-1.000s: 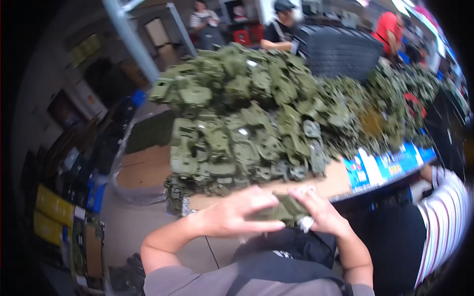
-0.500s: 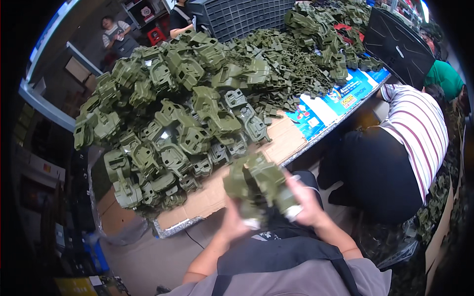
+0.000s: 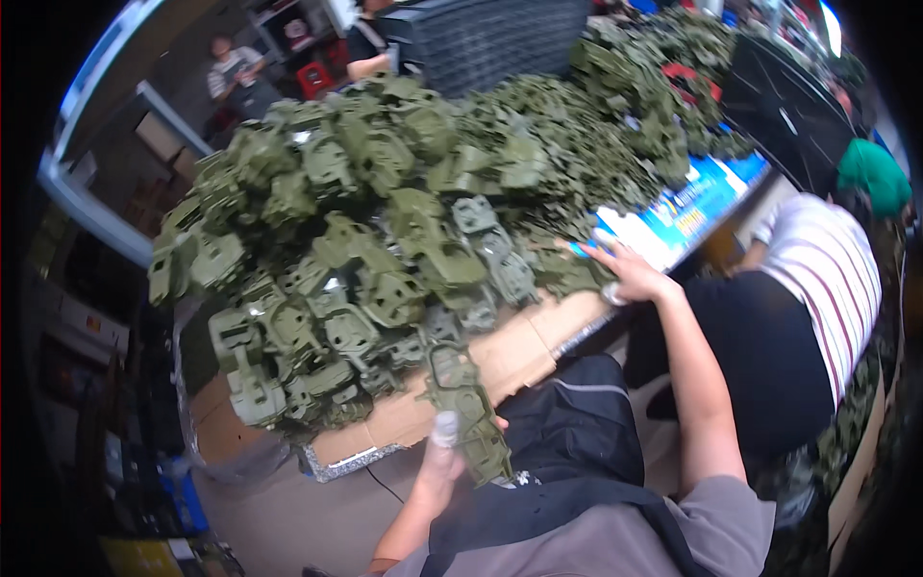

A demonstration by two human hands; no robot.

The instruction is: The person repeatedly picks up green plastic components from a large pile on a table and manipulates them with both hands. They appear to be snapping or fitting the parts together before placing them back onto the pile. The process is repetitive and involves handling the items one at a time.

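My left hand [image 3: 444, 457] is closed around a long olive-green moulded plastic shell [image 3: 469, 409] with cut-outs, held tilted over my lap at the table's front edge. A white covering wraps one of its fingers. My right hand [image 3: 630, 274] stretches forward to the right, fingers spread, over small olive-green plastic pieces [image 3: 567, 272] at the edge of the cardboard. Blur hides whether its fingertips touch them. Beyond my left hand rises a large heap of similar green shells [image 3: 365, 260], with one greyer shell [image 3: 490, 245] at its right side.
A pile of small green parts [image 3: 548, 144] spreads behind, beside a blue printed sheet [image 3: 692, 207]. Dark stacked crates [image 3: 490, 43] stand at the back. A person in a striped shirt [image 3: 817, 269] bends close on my right. Cardboard [image 3: 519, 346] covers the table's front.
My right hand has left the green plastic near my lap and reached forward right to the small pieces. My left hand keeps a shell, now turned lengthwise. Green pieces now lie on the cardboard there.
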